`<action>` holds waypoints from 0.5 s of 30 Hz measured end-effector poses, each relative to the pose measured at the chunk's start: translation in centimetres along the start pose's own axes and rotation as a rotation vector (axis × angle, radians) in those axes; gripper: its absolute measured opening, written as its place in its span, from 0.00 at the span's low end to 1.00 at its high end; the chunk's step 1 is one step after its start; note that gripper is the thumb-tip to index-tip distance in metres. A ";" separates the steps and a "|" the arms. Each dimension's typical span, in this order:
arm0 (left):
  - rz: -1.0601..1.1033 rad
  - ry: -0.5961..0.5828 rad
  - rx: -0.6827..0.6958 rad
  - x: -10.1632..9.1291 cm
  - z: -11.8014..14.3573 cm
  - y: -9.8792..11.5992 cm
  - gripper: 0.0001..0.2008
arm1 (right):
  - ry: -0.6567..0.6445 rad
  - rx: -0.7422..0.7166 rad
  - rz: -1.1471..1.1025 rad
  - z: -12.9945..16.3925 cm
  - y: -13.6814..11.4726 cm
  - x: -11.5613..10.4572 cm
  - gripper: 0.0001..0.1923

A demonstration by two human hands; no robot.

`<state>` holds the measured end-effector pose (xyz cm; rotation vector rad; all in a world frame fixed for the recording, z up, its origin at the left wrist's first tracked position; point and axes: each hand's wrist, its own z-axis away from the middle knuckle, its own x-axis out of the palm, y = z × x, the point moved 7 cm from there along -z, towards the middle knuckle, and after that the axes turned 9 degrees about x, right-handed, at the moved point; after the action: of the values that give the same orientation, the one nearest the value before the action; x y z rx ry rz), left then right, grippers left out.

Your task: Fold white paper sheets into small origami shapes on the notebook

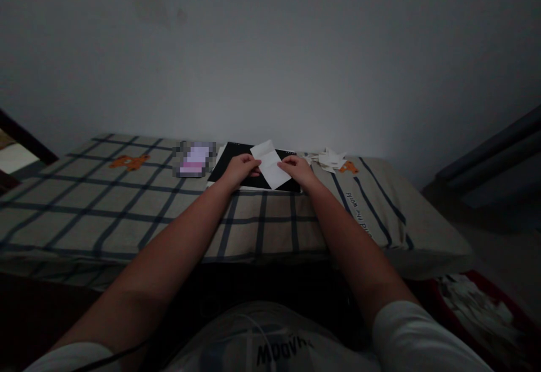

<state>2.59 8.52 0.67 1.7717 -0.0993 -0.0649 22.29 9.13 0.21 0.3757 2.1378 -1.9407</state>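
Observation:
A creased sheet of white paper is held between my two hands, tilted, with fold lines across it. My left hand pinches its left edge, and my right hand pinches the right edge. Beneath the paper lies a dark, flat, black-covered pad or folder with small marks along its far edge; white sheets show under its rim. To the right of my right hand, a loose heap of folded or torn white paper pieces rests on the cloth.
A checked tablecloth with orange bear figures covers the table against a grey wall. A phone-like, pixelated lit object lies left of the black pad. At lower right, a red container holds many white scraps.

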 end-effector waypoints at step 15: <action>0.100 0.183 0.009 -1.4 -0.5 -0.5 0.10 | 0.160 -0.086 0.126 -0.1 -0.7 -1.3 0.14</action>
<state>1.29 9.24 0.30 1.7711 -0.0550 0.1698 23.27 9.11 1.33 0.6525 2.2266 -1.7983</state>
